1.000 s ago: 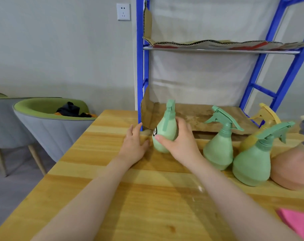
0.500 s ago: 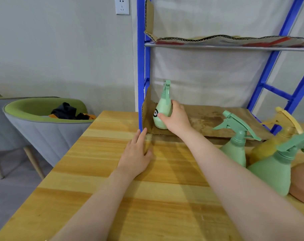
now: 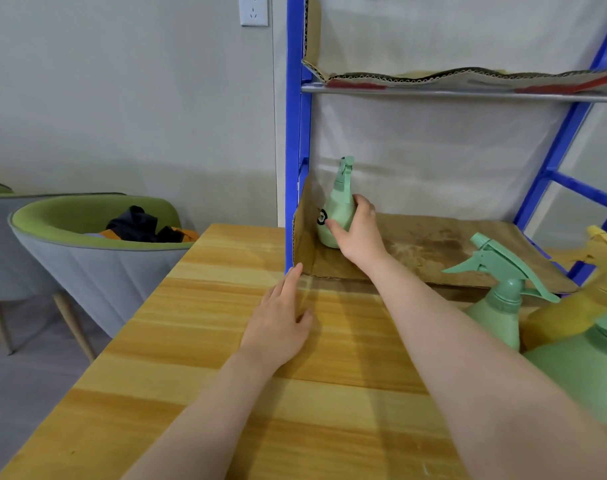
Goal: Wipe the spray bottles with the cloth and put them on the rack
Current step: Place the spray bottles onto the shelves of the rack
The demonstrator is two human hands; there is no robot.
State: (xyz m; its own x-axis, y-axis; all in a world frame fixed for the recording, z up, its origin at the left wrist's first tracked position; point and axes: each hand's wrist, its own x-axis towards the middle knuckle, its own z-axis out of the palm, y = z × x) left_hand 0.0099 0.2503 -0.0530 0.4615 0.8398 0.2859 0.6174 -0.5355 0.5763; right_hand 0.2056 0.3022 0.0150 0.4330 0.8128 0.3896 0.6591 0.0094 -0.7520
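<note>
Head view: the right hand point(image 3: 359, 233) grips a green spray bottle point(image 3: 335, 213) standing upright on the blue rack point(image 3: 295, 133), at the cardboard-lined shelf's left end. The left hand point(image 3: 278, 327) lies flat and empty on the wooden table point(image 3: 205, 341). Three more bottles point(image 3: 499, 313) wait there; no cloth shows.

A light wooden table point(image 3: 205, 344) with striped grain is filling the foreground. To its left, a grey tub chair with a green inner lining point(image 3: 87, 251) is holding a heap of black and orange fabric point(image 3: 146, 227). A white wall socket point(image 3: 254, 10) is sitting high on the pale grey wall point(image 3: 122, 98).
</note>
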